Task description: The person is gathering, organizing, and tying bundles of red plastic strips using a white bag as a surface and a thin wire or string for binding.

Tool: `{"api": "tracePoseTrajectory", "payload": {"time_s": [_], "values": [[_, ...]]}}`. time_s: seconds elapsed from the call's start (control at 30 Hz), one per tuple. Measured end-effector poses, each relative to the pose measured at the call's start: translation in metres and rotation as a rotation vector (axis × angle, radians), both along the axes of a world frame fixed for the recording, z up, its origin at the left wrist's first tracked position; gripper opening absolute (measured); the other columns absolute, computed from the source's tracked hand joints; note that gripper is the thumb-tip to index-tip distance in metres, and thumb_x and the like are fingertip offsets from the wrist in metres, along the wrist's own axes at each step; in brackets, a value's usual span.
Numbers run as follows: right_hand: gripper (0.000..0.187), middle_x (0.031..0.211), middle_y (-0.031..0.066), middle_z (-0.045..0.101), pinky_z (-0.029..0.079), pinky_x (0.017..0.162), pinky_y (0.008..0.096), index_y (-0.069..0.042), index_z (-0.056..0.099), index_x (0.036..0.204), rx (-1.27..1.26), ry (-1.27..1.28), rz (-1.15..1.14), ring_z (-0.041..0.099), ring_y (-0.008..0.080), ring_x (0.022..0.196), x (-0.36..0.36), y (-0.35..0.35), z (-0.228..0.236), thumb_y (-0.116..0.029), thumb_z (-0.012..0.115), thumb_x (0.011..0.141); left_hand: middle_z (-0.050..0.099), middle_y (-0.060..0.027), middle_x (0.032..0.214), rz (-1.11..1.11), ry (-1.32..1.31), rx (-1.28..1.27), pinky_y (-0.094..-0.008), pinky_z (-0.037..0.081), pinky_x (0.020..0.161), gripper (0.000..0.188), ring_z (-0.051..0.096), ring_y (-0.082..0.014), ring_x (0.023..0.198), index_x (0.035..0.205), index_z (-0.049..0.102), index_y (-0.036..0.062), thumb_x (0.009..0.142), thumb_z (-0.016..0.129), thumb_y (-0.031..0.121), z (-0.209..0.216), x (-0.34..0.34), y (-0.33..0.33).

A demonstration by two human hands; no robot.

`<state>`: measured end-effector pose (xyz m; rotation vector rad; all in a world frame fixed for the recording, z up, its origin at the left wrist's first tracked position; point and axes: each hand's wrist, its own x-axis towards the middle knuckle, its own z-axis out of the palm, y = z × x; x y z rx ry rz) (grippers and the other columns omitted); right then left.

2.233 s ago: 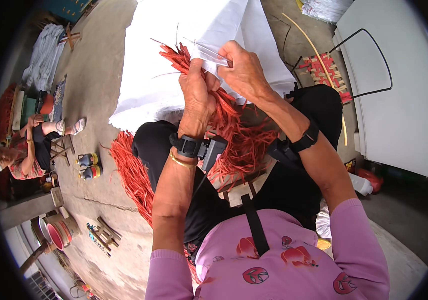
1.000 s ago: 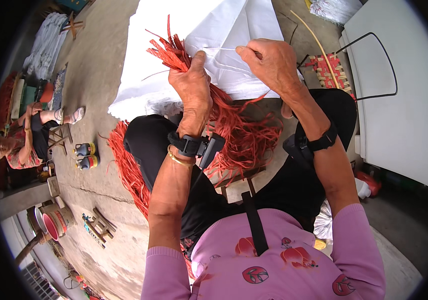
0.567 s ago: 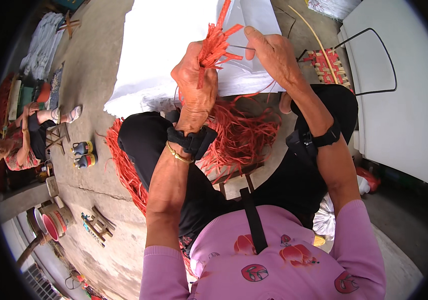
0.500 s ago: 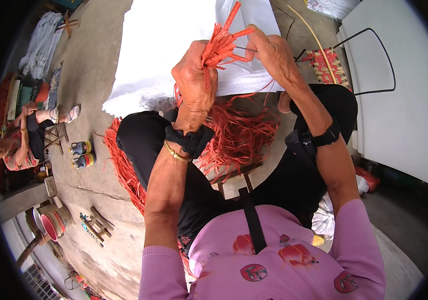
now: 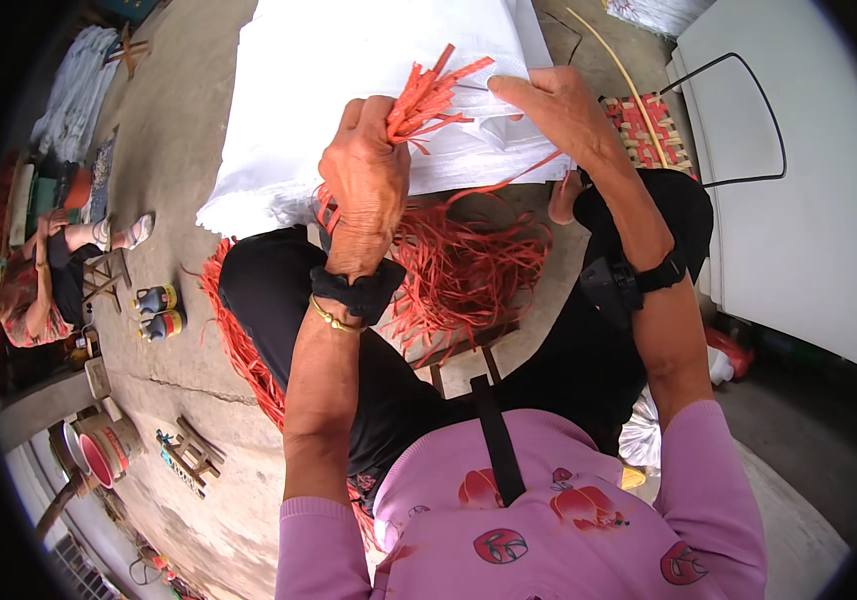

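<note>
Left hand [image 5: 367, 185] fisted around a bundle of orange strips [image 5: 429, 100] at frame centre-top, long axis running lower left to upper right, cut ends fanning toward upper right, loose tails spilling onto the lap below. Right hand [image 5: 549, 105] fingers pinching single strips just beside the bundle tips. Behind them a white woven sack [image 5: 349, 70] on the concrete floor [image 5: 164, 300]. Red-and-tan woven mat [image 5: 649, 125] upper right, beside a white panel [image 5: 809, 200]. Another person seated at far left.

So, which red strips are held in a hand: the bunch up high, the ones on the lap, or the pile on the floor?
The high bunch: the left hand grips it. The lap strips and floor pile lie loose.
</note>
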<state>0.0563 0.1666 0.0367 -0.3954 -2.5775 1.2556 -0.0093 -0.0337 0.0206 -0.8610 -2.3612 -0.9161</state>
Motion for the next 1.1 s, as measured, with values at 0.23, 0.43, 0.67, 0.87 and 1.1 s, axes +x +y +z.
{"api": "tracePoseTrajectory", "payload": {"time_s": [0.23,0.43,0.67,0.87,1.1], "values": [[0.056,0.041,0.0155,0.041,0.037,0.044,0.0389,0.002,0.051,0.048,0.407,0.247,0.118,0.043,0.0318,0.039,-0.002,-0.004,-0.014,-0.043,0.061,0.081,0.058,-0.0090,0.076,0.105,0.088,0.160,-0.0370,0.047,0.056,0.022,0.059,-0.0295,0.067,0.083,0.061,0.0075,0.064,0.064,-0.005,0.011,-0.006,-0.011],[0.036,0.053,0.0122,0.053,0.037,0.044,0.0371,0.000,0.058,0.064,0.225,0.484,0.210,0.046,0.0274,0.043,-0.035,-0.040,-0.040,-0.028,0.061,0.087,0.052,-0.0095,0.074,0.007,0.144,0.170,-0.0393,0.045,0.049,0.025,0.057,-0.0301,0.057,0.084,0.057,0.0094,0.063,0.062,-0.003,0.003,-0.001,0.003],[0.030,0.054,0.0058,0.045,0.033,0.047,0.0332,-0.005,0.053,0.068,-0.431,0.211,0.201,0.042,0.0162,0.050,-0.046,-0.053,-0.042,-0.028,0.058,0.086,0.055,-0.0089,0.085,-0.233,0.102,0.135,-0.0372,0.048,0.052,0.028,0.059,-0.0290,0.063,0.091,0.055,0.0079,0.066,0.061,-0.003,0.001,0.014,0.006],[0.037,0.049,0.0095,0.046,0.037,0.047,0.0351,0.003,0.058,0.069,-0.319,0.032,0.080,0.041,0.0211,0.044,-0.039,-0.049,-0.013,-0.032,0.061,0.082,0.057,-0.0090,0.096,0.155,-0.017,-0.035,-0.0415,0.049,0.061,0.035,0.060,-0.0342,0.075,0.096,0.055,0.0097,0.065,0.062,-0.003,0.006,-0.014,-0.038],[0.043,0.051,0.0129,0.052,0.044,0.050,0.0356,0.006,0.059,0.070,-0.064,0.151,0.145,0.053,0.0203,0.046,-0.034,-0.054,-0.008,-0.036,0.063,0.080,0.056,-0.0082,0.097,0.191,0.071,-0.021,-0.0418,0.049,0.060,0.037,0.060,-0.0341,0.072,0.101,0.053,0.0109,0.067,0.065,-0.001,0.006,-0.019,-0.055]]}}
